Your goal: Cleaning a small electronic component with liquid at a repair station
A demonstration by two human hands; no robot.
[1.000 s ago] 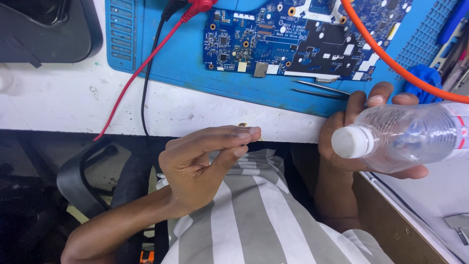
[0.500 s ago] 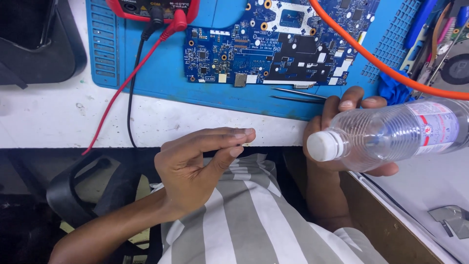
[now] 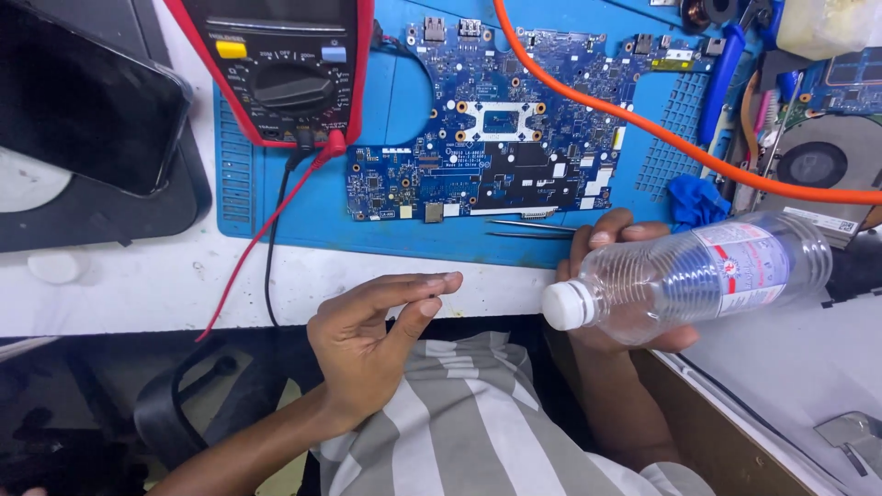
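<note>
Lap: I see a grey-and-white striped cloth (image 3: 478, 422) nearest me, under both forearms.
Left hand: my left hand (image 3: 372, 335) hovers just off the near edge of the white worktop (image 3: 138, 294); its fingers (image 3: 418, 285) are drawn together, thumb pinched to the fingertips. Whether something tiny sits in that pinch I cannot tell.
Right hand: my right hand (image 3: 616, 294) is clamped from below around the clear ribbed plastic bottle with a white cap (image 3: 684, 276), fingertips curling over its far side.
Bottle: it lies nearly level, near right, cap on and pointing left toward the other hand, its body out over the worktop edge. It looks empty or close to it.
Mat: the blue work mat (image 3: 404, 225) lies just beyond, carrying the blue circuit board (image 3: 496, 147), with thin metal tweezers (image 3: 533, 228) along the board's near edge.
Meter: the red-cased multimeter (image 3: 285, 73) sits far left on the mat, its red and black leads (image 3: 266, 239) trailing over the near edge.
Cable: an orange cable (image 3: 661, 129) crosses the board toward the right.
Far left: a dark phone (image 3: 83, 101) rests on a black pad.
Risk: I judge the bottle the hazard; any drops left inside could reach the bare board once uncapped this close, and a careless swing could catch the leads or tweezers.
</note>
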